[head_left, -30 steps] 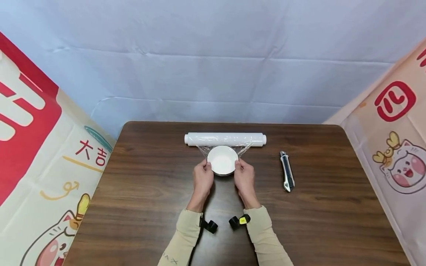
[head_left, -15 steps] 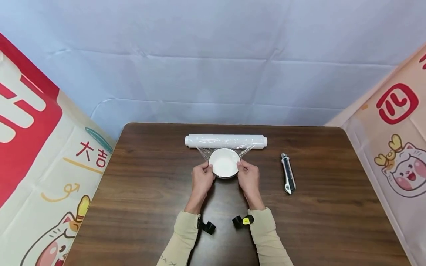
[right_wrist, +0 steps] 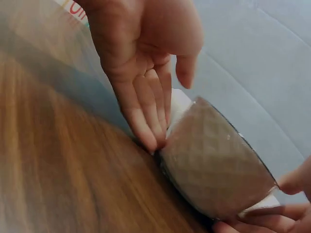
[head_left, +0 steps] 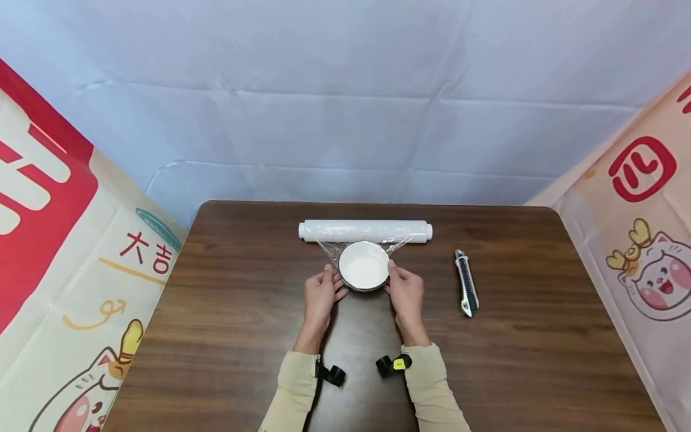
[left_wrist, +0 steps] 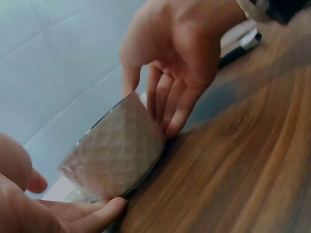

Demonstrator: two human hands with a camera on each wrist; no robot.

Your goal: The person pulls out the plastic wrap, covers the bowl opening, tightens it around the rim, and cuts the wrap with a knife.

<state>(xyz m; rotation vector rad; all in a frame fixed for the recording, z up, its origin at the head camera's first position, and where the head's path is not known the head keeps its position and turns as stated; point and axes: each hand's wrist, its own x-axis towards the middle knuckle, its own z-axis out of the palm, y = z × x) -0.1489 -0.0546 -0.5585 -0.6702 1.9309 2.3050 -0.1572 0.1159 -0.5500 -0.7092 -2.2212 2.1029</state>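
A small bowl, white inside with a dark rim and a diamond-patterned outside, stands upright on the table. Clear cling film lies over and around it and runs back to a white roll. My left hand is at the bowl's left, fingers extended toward its lower side. Its thumb is off the rim, as the right wrist view shows. On the other side my right hand holds the bowl, thumb on the rim and fingers low against the patterned wall.
A utility knife lies on the brown wooden table to the right of the bowl. Behind the table hangs a pale blue cloth. Printed banners flank both sides.
My left thumb has come off the rim and the left fingers have spread out. The right hand keeps its hold. Bowl, roll and knife stay about where they were.
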